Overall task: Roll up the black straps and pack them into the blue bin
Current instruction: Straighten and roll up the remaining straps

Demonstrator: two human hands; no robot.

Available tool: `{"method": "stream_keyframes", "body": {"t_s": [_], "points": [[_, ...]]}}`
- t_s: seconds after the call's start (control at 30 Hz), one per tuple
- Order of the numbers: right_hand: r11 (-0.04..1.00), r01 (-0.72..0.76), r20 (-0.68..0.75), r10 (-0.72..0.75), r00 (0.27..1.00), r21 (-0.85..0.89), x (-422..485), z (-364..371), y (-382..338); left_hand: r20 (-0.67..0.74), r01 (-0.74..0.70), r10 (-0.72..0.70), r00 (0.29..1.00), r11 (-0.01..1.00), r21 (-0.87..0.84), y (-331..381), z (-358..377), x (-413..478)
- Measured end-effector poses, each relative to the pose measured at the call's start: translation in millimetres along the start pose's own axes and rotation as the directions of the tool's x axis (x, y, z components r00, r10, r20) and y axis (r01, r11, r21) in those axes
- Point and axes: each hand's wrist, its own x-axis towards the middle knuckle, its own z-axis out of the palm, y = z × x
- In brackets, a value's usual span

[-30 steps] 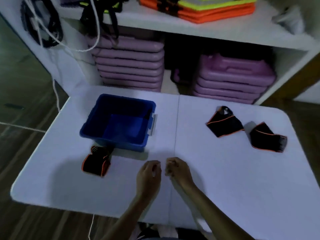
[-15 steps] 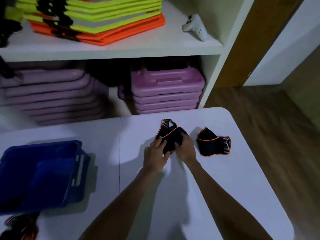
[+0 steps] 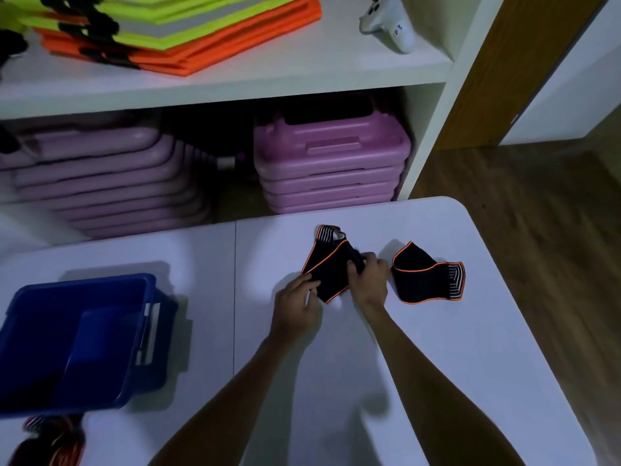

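A black strap with orange edging [image 3: 327, 267] lies on the white table [image 3: 420, 381] near its far edge. My left hand [image 3: 295, 306] pinches the strap's near left corner. My right hand [image 3: 369, 277] grips its right end, where a fold or roll is bunched under the fingers. A second black strap [image 3: 425, 279] lies loosely folded just right of my right hand. The blue bin [image 3: 80, 338] stands at the left of the table and looks empty. A third strap [image 3: 50, 438], rolled, lies in front of the bin at the lower left.
Behind the table stands a white shelf unit [image 3: 433, 129] with stacked purple cases [image 3: 331, 163], orange and yellow-green vests [image 3: 174, 31] and a white controller [image 3: 389, 21]. The table's rounded right corner drops to a wooden floor [image 3: 537, 230].
My view swung right and both hands travelled from the table's front to the far strap. They took hold of it and my right hand has bunched its right end.
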Motion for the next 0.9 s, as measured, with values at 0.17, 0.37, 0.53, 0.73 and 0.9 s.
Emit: {"method": "stream_keyframes", "body": {"t_s": [0.17, 0.37, 0.53, 0.73, 0.9], "points": [[0.920, 0.224, -0.003, -0.235, 0.972, 0.321, -47, -6, 1, 0.116, 0.343, -0.331, 0.936, 0.797, -0.496, 21, -22, -8], [0.873, 0.393, 0.249, -0.465, 0.850, 0.288, -118, -1, 23, 0.403, 0.628, -0.502, 0.765, 0.443, -0.639, 12, -50, -43], [0.928, 0.263, 0.476, -0.362, 0.801, 0.263, -155, 4, 46, 0.321, 0.522, -0.419, 0.849, 0.755, -0.397, -21, -50, -102], [0.950, 0.248, 0.375, -0.303, 0.876, 0.188, -169, 8, 59, 0.242, 0.114, -0.124, 0.962, 0.992, 0.055, -33, -46, -126], [0.916, 0.389, 0.272, -0.352, 0.896, -0.096, -157, 14, 66, 0.239, 0.057, -0.098, 0.966, 0.983, 0.173, -44, -47, -153]]}}
